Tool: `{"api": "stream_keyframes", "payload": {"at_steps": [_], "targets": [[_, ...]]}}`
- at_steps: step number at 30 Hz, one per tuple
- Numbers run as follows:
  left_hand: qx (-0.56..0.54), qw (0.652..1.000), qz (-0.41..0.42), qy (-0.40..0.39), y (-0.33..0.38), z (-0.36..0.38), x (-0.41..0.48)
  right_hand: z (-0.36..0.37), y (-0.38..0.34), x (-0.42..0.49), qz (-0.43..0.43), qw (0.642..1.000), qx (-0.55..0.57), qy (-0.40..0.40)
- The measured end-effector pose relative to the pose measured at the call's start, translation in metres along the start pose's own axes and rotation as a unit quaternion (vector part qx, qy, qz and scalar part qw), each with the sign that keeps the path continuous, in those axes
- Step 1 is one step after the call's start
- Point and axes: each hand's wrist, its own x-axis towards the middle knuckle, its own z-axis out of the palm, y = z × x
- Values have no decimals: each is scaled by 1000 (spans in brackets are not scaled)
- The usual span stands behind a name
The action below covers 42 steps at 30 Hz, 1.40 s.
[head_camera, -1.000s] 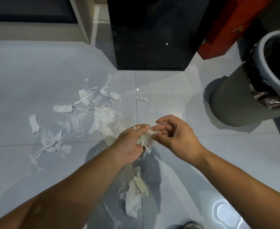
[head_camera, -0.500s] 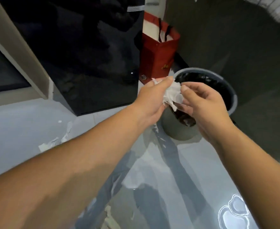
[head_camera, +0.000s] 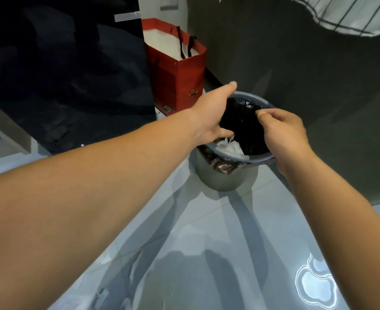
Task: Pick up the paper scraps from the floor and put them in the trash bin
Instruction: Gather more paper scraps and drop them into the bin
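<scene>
A grey trash bin [head_camera: 226,179] with a black liner stands on the tiled floor beside a dark wall. Both my hands are over its mouth. My left hand [head_camera: 209,115] is spread, with one finger pointing past the far rim and the others dipping inside. A bunch of white paper scraps [head_camera: 231,149] lies just under those fingers against the near inner wall of the bin. My right hand [head_camera: 283,133] hovers over the right side of the rim, its fingertips pinched together with nothing visible between them.
A red paper bag [head_camera: 175,74] with black handles stands right behind the bin. A glossy black cabinet [head_camera: 72,74] fills the left. Striped cloth [head_camera: 341,12] hangs at the top right. Pale bits [head_camera: 104,294] show on the floor at the bottom edge.
Both hands carried the bundle of scraps from the floor up over the bin. The scraps have left my hands and now sit inside the bin.
</scene>
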Motion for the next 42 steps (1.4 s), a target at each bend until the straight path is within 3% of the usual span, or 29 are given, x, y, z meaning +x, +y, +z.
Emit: {"api": "stream_keyframes", "payload": {"at_steps": [4, 7, 10, 13, 16, 19, 25, 30, 34, 39, 42], "targets": [[-33, 999, 21, 12, -9, -22, -12, 10, -3, -22, -70, 997, -1, 27], [-27, 996, 49, 66, -27, -56, -37, 31, -7, -46, -140, 990, 0, -13], [-3, 990, 34, 136, -56, -113, -63, 65, 4, -78, -143, 978, -21, -154], [-33, 974, -9, 222, -98, -190, -97, 115, 39, -104, -101, 938, -89, -319], [-120, 949, -58, 286, -145, -248, -131, 155, 84, -118, -36, 896, -169, -408], [-191, 924, -96, 318, -190, -286, -158, 197, 120, -129, -35, 845, -249, -472], [-285, 897, -121, 317, -238, -323, -184, 276, 146, -136, -128, 789, -338, -497], [-318, 882, -93, 336, -256, -333, -197, 318, 154, -134, -221, 783, -368, -449], [-341, 877, -87, 327, -264, -335, -201, 322, 160, -135, -269, 752, -369, -475], [-347, 875, -78, 329, -272, -332, -207, 300, 164, -164, -298, 668, -375, -569], [-354, 872, -69, 332, -275, -330, -211, 294, 175, -184, -335, 638, -382, -579]]}}
